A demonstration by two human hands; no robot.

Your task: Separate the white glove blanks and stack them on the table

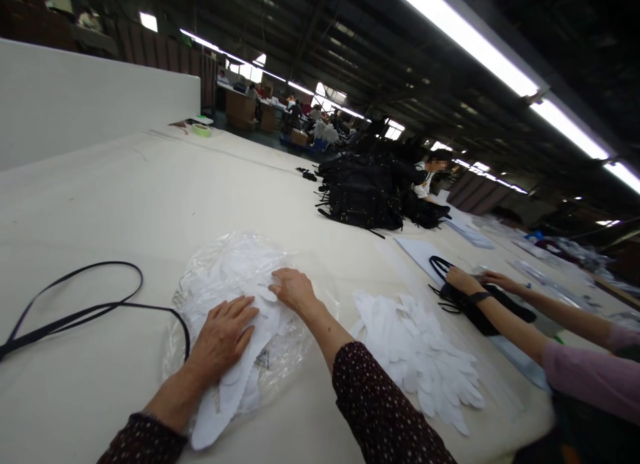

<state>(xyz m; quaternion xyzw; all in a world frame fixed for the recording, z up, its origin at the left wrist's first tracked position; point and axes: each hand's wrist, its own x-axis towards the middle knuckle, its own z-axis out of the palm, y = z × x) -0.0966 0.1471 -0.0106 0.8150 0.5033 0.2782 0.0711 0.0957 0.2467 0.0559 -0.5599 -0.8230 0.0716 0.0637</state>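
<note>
Head view shows me both hands flat and open, left hand (223, 337) and right hand (294, 289) pressing white cut pieces (235, 377) on a clear plastic bag (225, 251), gripping nothing

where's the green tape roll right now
In the head view the green tape roll sits far off at the upper left, on the cream table beside the white wall panel, well beyond both hands.

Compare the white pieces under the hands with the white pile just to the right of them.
The pieces under the hands lie on crinkled clear plastic; the right pile lies on the bare table. The left hand and right hand press flat on the first; nothing touches the second, which is fanned out. Both are flat white cut shapes.
</note>
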